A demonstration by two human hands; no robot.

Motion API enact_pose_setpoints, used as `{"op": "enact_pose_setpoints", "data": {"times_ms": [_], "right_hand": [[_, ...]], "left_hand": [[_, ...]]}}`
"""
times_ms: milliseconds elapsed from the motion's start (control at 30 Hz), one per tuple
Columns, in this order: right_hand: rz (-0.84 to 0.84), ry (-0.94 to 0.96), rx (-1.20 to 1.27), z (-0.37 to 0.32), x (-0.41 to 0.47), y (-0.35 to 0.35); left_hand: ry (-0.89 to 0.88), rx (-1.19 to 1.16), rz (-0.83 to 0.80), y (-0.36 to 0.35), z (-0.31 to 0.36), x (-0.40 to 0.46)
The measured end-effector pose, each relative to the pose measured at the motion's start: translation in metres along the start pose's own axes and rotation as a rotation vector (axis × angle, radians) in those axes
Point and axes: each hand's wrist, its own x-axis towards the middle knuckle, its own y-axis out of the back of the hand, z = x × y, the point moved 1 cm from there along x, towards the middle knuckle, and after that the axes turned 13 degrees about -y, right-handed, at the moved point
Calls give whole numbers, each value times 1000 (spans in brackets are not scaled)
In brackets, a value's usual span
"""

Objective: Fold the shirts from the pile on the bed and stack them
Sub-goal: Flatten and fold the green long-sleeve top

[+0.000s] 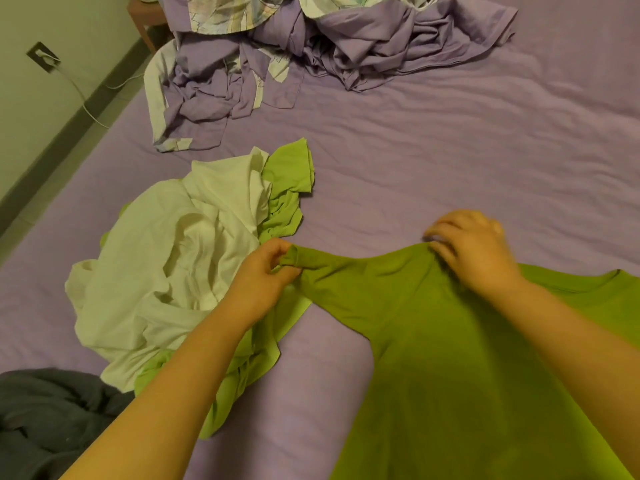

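Under my arms the green shirt (450, 341) spreads, left hand (266, 271) pinching its sleeve, right hand (474, 251) gripping the shoulder; next I should fold the sleeve inward

Both forearms and hands (474, 251) are bare, no sleeves showing.

An olive-green T-shirt (450, 341) lies spread across the lower right of the frame, one sleeve stretched toward centre, while a crumpled pile of white and lime-green shirts (180, 265) sits at centre left on the purple bed (450, 150).
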Motion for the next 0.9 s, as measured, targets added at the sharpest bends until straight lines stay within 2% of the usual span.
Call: {"op": "enact_pose_setpoints", "data": {"times_ms": [100, 200, 300, 367, 500, 567, 667, 733, 833, 900], "right_hand": [[-158, 122, 305, -47, -5, -1], [-207, 35, 744, -93, -16, 0], [-313, -34, 973, -120, -23, 0], [-287, -50, 978, -126, -24, 1], [-111, -46, 909, -130, -30, 2], [-111, -9, 921, -134, -37, 2], [-140, 109, 846, -146, -50, 2], [-138, 188, 767, -152, -58, -1], [-324, 148, 918, -153, -67, -2], [-275, 57, 903, -138, -61, -6]], "left_hand": [[-33, -29, -52, -15, 5, 1], [-51, -93, -77, -24, 9, 1], [10, -189, -67, -26, 12, -1], [54, -196, -44, -26, 13, -3], [106, -137, 44, -22, 10, -4], [155, -158, 104, -20, 9, -5], [256, -374, 180, -17, 10, -5], [309, -545, 161, -17, 11, -6], [293, -391, 127, -17, 8, -10], [237, -250, 160, -15, 1, -12]]}}
